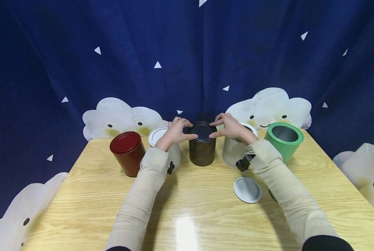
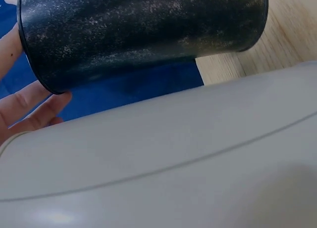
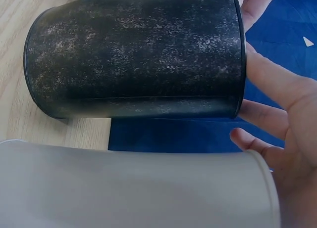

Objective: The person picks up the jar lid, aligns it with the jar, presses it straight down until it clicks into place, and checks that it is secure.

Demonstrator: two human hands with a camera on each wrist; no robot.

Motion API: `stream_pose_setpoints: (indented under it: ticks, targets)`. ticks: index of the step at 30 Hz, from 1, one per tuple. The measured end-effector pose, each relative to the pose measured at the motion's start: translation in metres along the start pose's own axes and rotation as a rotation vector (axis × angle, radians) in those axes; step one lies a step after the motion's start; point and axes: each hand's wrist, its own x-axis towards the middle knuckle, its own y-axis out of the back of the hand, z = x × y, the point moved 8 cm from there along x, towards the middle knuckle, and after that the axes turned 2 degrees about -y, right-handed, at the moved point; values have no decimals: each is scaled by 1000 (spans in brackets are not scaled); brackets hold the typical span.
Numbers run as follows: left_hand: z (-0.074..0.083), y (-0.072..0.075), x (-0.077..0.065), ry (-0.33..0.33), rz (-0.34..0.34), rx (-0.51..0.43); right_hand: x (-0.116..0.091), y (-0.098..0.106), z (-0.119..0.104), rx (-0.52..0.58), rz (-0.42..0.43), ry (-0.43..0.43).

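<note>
A black can (image 1: 202,153) with a mottled side stands upright at the back middle of the table. On its top sits a round black lid (image 1: 201,131). My left hand (image 1: 175,132) holds the lid's left edge, thumb on the near side and fingers towards the back. From the right, my right hand (image 1: 229,127) holds the opposite edge with thumb and fingers. In the right wrist view, fingers (image 3: 270,72) reach the rim of the can, and the thumb is hidden there. The left wrist view shows fingers (image 2: 37,107) at the rim too.
A lidded red can (image 1: 128,155) and a white can with a white lid (image 1: 158,134) stand left. On the right are an uncovered off-white can (image 1: 232,153) and an uncovered green can (image 1: 284,141). A pale lid (image 1: 247,189) lies on the table (image 1: 205,195); my right forearm partly covers a green-edged disc.
</note>
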Motion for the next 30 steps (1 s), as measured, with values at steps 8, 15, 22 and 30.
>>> stream_pose_setpoints:
  ticks: [8,15,22,30]
  targets:
    - [4,-4,2,17,-24,-3,-2,1,3,15,-24,-37]
    - [-1,-2,-1,31,-32,1,-1,-4,-6,12,-28,-15]
    - [-1,4,-6,24,-11,39,-3,-4,-11,0,11,16]
    - [16,11,-12,-65,77,-15,-17,8,-6,83,81,40]
